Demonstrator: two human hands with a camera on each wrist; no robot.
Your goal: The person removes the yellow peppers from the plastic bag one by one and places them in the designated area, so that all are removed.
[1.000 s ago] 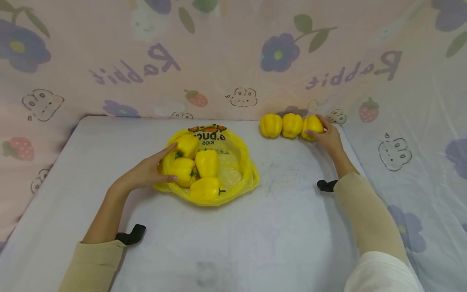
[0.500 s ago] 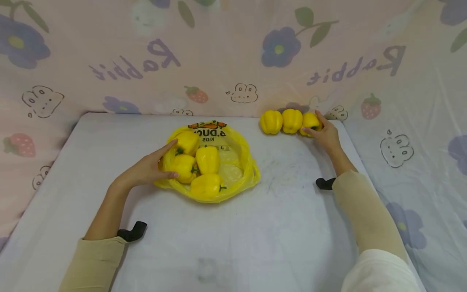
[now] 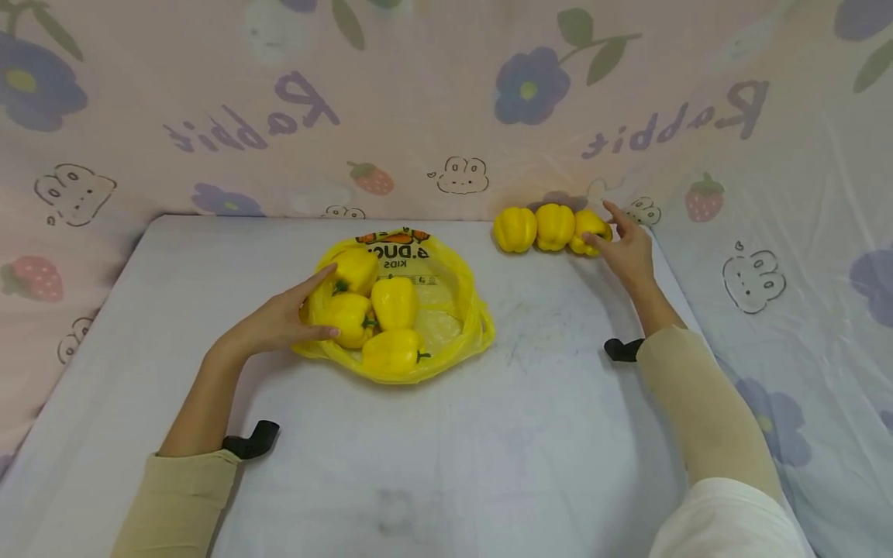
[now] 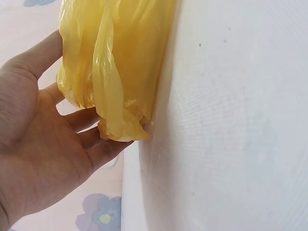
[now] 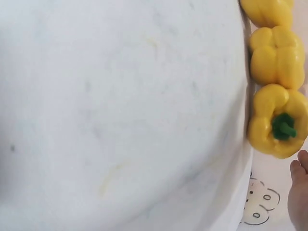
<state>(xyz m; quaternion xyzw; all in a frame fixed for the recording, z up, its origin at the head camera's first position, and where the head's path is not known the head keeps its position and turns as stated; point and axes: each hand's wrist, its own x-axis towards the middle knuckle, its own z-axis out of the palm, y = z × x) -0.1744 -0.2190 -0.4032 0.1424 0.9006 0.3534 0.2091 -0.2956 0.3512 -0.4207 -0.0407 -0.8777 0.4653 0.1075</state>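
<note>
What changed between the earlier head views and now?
The rightmost yellow pepper has turned, its green stem now showing toward the right hand; contact between them is unclear. The left hand stayed against the yellow bag; the four bagged peppers and the row's other two peppers look unmoved.

We look down on a white-covered table (image 3: 530, 442), its surface marked by faint dark smudges (image 3: 519, 341) and, seen close, thin yellowish streaks (image 5: 111, 179). Left of the smudges sits a yellow plastic bag (image 3: 441, 329), its mouth open upward. Near the far edge, toward the right, we find three yellow bell peppers (image 3: 555, 227) in a touching row, the rightmost showing its green stem (image 5: 284, 127).
</note>
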